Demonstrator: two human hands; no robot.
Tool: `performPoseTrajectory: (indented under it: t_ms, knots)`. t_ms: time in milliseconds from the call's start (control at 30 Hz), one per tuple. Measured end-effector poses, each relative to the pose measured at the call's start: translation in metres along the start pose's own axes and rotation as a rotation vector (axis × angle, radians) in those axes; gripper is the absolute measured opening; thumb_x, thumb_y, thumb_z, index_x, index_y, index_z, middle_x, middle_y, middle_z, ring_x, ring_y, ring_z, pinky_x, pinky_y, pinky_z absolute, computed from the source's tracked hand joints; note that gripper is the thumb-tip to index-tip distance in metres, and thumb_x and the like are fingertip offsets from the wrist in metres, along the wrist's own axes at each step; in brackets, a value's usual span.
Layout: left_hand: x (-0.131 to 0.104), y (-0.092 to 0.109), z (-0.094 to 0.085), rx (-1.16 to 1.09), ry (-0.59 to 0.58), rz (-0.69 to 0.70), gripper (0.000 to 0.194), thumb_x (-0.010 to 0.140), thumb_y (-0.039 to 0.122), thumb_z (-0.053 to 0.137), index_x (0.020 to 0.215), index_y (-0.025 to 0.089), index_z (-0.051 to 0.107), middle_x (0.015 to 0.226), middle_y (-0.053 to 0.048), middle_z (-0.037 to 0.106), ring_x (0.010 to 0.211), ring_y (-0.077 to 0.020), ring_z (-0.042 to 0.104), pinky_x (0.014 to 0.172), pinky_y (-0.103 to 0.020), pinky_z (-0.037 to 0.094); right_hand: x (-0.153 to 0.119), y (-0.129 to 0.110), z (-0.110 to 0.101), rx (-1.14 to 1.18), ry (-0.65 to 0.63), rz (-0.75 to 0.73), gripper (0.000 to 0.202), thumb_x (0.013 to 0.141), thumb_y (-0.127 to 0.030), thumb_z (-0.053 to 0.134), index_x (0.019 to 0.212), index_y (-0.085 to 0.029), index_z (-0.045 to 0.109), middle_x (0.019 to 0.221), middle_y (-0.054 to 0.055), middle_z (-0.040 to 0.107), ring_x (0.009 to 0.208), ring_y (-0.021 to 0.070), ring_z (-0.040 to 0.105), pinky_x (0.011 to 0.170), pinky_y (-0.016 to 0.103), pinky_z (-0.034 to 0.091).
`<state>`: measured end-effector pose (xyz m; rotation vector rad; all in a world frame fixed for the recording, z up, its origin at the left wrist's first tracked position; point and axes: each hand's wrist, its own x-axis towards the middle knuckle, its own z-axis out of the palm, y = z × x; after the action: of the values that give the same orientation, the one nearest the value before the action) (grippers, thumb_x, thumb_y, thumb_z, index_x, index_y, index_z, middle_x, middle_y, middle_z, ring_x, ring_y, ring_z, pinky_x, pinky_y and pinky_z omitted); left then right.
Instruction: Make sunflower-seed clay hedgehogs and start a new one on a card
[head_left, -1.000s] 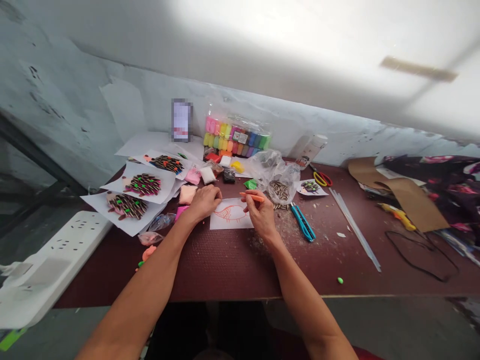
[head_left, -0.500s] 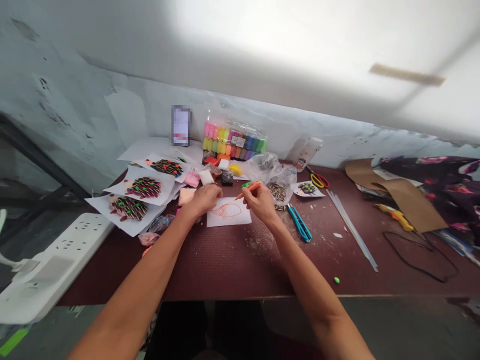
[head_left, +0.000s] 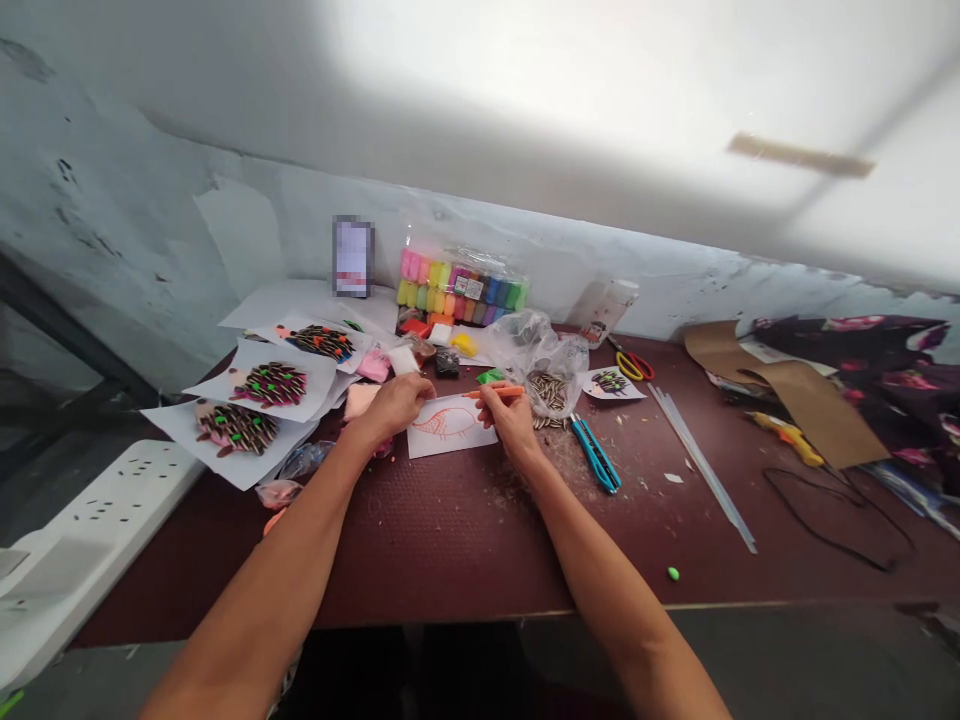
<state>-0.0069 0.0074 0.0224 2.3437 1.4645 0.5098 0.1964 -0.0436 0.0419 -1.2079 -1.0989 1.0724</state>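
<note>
Gripping an orange pen (head_left: 501, 392) with my right hand (head_left: 496, 402), fingers pinched around the barrel, tip pointing left. Tip sits close to the drawing's upper edge; can't tell if it touches. Paper (head_left: 475, 437) lies flat on the table, just below and left of that grip. Drawing (head_left: 435, 422) on it is orange line work: rounded outline in place, left end filled with line marks, a few short strokes under the belly. Far end, nearest the grip, looks bare inside, so I'd call it a sketch partly filled in. No seeds or clay on it that I can make out.

Left of the grip, my left hand (head_left: 403, 402) is at the paper's upper left corner, fingers curled; can't tell if it presses or pinches anything.

Just beyond the grip is a green packet (head_left: 491, 376). Right of the grip, near: plastic bag (head_left: 571, 362) with striped seeds (head_left: 549, 392), then a blue cutter (head_left: 596, 455). Farther right, a small card (head_left: 634, 391) with a seed-covered animal, scissors (head_left: 637, 363) behind it.

Well left of the grip, stacked sheets (head_left: 319, 375) carry more seed-covered animals (head_left: 274, 385), which look far more complete than my drawing. Clay set (head_left: 461, 287) stands beyond everything, against the wall.
</note>
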Motion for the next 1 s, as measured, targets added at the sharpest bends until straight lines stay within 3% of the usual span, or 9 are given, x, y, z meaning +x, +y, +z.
performPoseTrajectory:
  t_ms: [300,633,1000]
  knots:
    - [-0.003,0.002,0.003,0.019,0.033,0.028,0.030,0.085,0.009,0.048,0.094,0.017,0.076,0.097,-0.009,0.072,0.097,-0.0209,0.066,0.090,-0.031,0.051,-0.014,0.002,0.005,-0.227,-0.060,-0.098,0.021,0.077,-0.038,0.061,0.069,-0.019,0.062,0.058,-0.002,0.059,0.045,0.0099,0.051,0.042,0.021,0.040]
    - [-0.005,0.004,0.004,-0.001,0.051,0.015,0.032,0.084,0.007,0.047,0.094,0.017,0.076,0.096,-0.009,0.071,0.095,-0.0206,0.065,0.091,-0.031,0.051,-0.022,0.009,0.012,-0.406,-0.028,-0.264,0.024,0.085,-0.037,0.056,0.069,-0.021,0.064,0.066,0.000,0.063,0.058,0.0136,0.055,0.057,0.025,0.043]
    - [-0.005,0.004,0.005,-0.008,0.053,0.012,0.031,0.084,0.006,0.049,0.094,0.018,0.076,0.095,-0.009,0.072,0.094,-0.0201,0.065,0.091,-0.031,0.051,-0.023,0.011,0.012,-0.520,-0.100,-0.279,0.025,0.088,-0.040,0.057,0.078,-0.021,0.068,0.072,0.002,0.069,0.060,0.0154,0.058,0.060,0.027,0.045]
